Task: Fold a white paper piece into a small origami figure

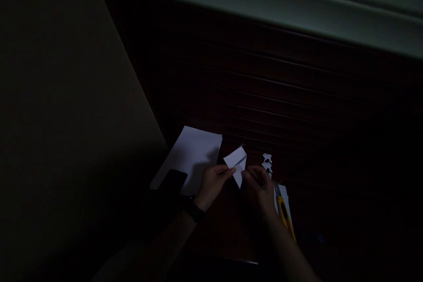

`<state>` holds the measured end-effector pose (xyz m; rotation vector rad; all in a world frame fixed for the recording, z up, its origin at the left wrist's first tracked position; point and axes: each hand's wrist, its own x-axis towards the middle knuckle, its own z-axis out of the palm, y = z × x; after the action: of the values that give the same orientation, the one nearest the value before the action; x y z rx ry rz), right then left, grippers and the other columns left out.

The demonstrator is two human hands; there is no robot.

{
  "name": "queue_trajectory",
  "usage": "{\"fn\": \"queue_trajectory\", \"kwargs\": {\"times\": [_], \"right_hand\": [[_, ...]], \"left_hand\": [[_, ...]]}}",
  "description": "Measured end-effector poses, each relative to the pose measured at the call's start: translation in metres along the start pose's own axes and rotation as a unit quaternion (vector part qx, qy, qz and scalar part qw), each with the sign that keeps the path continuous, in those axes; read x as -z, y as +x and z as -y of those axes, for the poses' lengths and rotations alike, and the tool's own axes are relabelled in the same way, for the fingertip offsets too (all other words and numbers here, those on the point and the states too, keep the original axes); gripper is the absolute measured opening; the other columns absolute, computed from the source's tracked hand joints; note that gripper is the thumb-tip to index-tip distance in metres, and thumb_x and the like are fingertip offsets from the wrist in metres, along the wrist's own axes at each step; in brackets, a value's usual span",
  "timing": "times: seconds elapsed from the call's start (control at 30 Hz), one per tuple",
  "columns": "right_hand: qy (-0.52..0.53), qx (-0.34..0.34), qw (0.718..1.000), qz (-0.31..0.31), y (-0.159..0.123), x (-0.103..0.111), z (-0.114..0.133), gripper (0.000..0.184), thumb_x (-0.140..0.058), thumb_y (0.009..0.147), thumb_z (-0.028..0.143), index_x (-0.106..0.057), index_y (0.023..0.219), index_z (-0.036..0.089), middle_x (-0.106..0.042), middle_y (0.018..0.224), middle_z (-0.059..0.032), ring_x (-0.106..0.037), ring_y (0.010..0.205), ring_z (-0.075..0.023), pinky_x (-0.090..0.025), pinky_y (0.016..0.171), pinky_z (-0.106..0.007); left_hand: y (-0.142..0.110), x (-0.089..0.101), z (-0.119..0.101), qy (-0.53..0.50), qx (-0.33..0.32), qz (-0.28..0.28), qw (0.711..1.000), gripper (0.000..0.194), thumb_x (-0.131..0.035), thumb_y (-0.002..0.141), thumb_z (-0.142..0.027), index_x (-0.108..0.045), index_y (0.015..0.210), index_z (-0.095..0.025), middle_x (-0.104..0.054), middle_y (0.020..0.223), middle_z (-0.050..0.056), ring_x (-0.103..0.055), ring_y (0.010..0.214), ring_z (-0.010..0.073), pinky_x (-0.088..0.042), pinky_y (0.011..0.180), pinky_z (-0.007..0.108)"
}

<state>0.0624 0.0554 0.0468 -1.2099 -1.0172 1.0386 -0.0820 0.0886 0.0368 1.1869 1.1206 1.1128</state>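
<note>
A small white piece of folded paper is held up in front of me, with a crease across it and a pointed lower end. My left hand pinches its left side between thumb and fingers. Curled at the right edge of the paper, the fingers of my right hand touch it, closed; the fingertips are partly in shadow. Beside my right wrist lies a yellow-handled cutter with a grey metal end. Under it are white paper sheets.
A stack of white paper lies left of my hands, with a dark phone-like object on its near part. Small zigzag paper pieces lie to the right. A pale wall stands left; a pale ledge crosses above. The light is very dim.
</note>
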Motion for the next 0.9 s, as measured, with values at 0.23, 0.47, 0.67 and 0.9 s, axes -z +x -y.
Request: {"fn": "queue_trajectory", "kwargs": {"times": [0.23, 0.47, 0.67, 0.9], "right_hand": [[-0.144, 0.025, 0.986, 0.079, 0.015, 0.017, 0.005, 0.022, -0.061, 0.073, 0.037, -0.064, 0.089, 0.022, -0.064, 0.080, -0.0030, -0.057, 0.072, -0.0185, -0.042, 0.065, -0.029], [-0.145, -0.017, 0.989, 0.023, 0.019, 0.021, -0.014, 0.026, -0.065, 0.067, 0.043, -0.065, 0.076, 0.019, -0.059, 0.062, -0.0001, -0.048, 0.053, -0.0134, -0.034, 0.049, -0.024], [-0.151, -0.019, 0.988, 0.017, 0.020, 0.021, -0.012, 0.027, -0.064, 0.068, 0.043, -0.065, 0.076, 0.018, -0.061, 0.066, -0.0016, -0.050, 0.058, -0.0146, -0.037, 0.053, -0.025], [-0.138, -0.004, 0.990, -0.016, 0.016, 0.012, -0.015, 0.029, -0.063, 0.067, 0.045, -0.065, 0.076, 0.017, -0.060, 0.062, -0.0007, -0.050, 0.055, -0.0140, -0.037, 0.051, -0.025]], "left_hand": [[-0.001, -0.001, 0.000, 0.107, -0.052, 0.068, 0.991, 0.025, -0.057, 0.073, -0.039, -0.069, 0.077, -0.017, -0.068, 0.078, 0.005, -0.060, 0.073, 0.0194, -0.043, 0.064, 0.026], [-0.004, -0.003, -0.003, 0.082, -0.047, 0.072, 0.993, 0.024, -0.060, 0.071, -0.037, -0.068, 0.080, -0.016, -0.069, 0.081, 0.006, -0.061, 0.075, 0.0193, -0.044, 0.064, 0.025], [-0.004, -0.004, -0.004, 0.032, -0.018, 0.091, 0.995, 0.024, -0.063, 0.069, -0.032, -0.067, 0.086, -0.015, -0.069, 0.085, 0.008, -0.063, 0.076, 0.0196, -0.047, 0.065, 0.026], [-0.001, -0.002, 0.006, 0.047, -0.022, 0.059, 0.997, 0.025, -0.062, 0.071, -0.034, -0.067, 0.085, -0.014, -0.069, 0.086, 0.008, -0.063, 0.078, 0.0194, -0.048, 0.067, 0.026]]}}
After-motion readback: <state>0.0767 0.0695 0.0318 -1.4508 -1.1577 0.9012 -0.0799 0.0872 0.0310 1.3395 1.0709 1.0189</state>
